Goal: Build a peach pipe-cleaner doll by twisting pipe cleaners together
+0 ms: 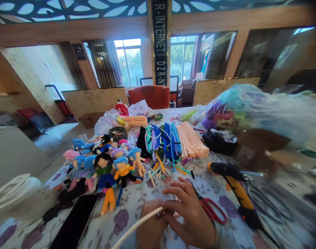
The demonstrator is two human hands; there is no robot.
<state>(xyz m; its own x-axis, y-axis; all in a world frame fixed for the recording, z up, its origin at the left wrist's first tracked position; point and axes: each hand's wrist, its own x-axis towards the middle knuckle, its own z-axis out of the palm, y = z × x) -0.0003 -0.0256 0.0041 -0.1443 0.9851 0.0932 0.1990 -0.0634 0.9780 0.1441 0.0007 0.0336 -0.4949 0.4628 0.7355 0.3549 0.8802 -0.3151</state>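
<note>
A cream pipe cleaner (139, 223) runs from the bottom edge up into my two hands, which meet low in the middle of the view. My left hand (150, 224) is closed around it, somewhat blurred. My right hand (190, 214) pinches its end with thumb and index finger, the other fingers loosely stretched out above. What lies between the fingertips is partly hidden. Right beside my right hand are scissors (213, 210) with red handles. Short coloured pipe cleaner pieces (158, 169) lie scattered beyond the hands.
Several fuzzy dolls (103, 166) are heaped at left, near a black phone (75, 221) and a white lidded container (20, 197). Behind stand blue pipe cleaner bundles (163, 138) and a peach bundle (191, 140). A yellow-black glue gun (237, 193) and plastic bags (251, 107) occupy the right.
</note>
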